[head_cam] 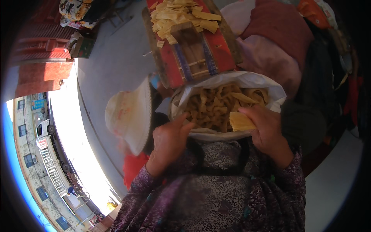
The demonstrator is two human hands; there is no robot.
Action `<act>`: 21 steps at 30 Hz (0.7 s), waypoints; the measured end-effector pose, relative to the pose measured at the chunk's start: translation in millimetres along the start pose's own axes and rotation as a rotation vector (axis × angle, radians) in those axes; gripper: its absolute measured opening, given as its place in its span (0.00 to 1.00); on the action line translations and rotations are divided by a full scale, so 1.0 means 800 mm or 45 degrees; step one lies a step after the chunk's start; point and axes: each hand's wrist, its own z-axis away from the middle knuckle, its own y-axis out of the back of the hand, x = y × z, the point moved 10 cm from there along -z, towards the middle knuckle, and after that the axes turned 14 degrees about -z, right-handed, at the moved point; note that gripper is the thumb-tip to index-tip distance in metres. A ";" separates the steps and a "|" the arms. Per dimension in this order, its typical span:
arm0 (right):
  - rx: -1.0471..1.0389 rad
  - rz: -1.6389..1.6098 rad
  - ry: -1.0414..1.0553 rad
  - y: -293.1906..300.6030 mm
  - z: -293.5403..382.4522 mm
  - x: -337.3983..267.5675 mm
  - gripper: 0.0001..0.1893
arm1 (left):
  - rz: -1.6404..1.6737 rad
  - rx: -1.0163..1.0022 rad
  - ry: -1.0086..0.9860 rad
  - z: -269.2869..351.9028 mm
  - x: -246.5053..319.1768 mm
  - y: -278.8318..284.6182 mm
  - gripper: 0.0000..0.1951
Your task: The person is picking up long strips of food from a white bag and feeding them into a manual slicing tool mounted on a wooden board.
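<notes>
In front of me stands a white woven sack with its mouth rolled open. It holds a heap of curled, dull-yellow dried strips. My right hand grips a flat, pale yellow fibrous strip between thumb and fingers, over the sack's near right rim. My left hand is at the sack's left rim, thumb and fingertips close together by the opening. Shadow and the hand itself hide whether anything thin is pinched there.
Beyond the sack is a red board bearing a wooden block with blue strips, and a pile of flat yellow pieces. A person in a pale sunhat is close on the left. Pink and maroon cloth lies at the right.
</notes>
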 end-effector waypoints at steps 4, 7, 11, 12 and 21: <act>-0.171 0.169 0.199 -0.022 0.002 -0.032 0.19 | 1.070 -0.415 0.243 0.013 0.004 -0.034 0.15; -0.227 0.215 0.316 -0.047 0.002 -0.060 0.18 | 1.291 -0.805 0.104 0.026 0.064 -0.037 0.14; -0.194 0.167 0.324 -0.044 -0.002 -0.068 0.18 | 1.375 -1.026 -0.010 0.045 0.090 -0.045 0.12; -0.126 0.160 0.306 -0.033 -0.003 -0.062 0.18 | 1.398 -1.055 -0.081 0.047 0.092 -0.038 0.12; -0.290 -0.610 -0.069 -0.063 0.008 -0.037 0.22 | 2.266 -0.698 -0.820 0.048 0.105 0.083 0.13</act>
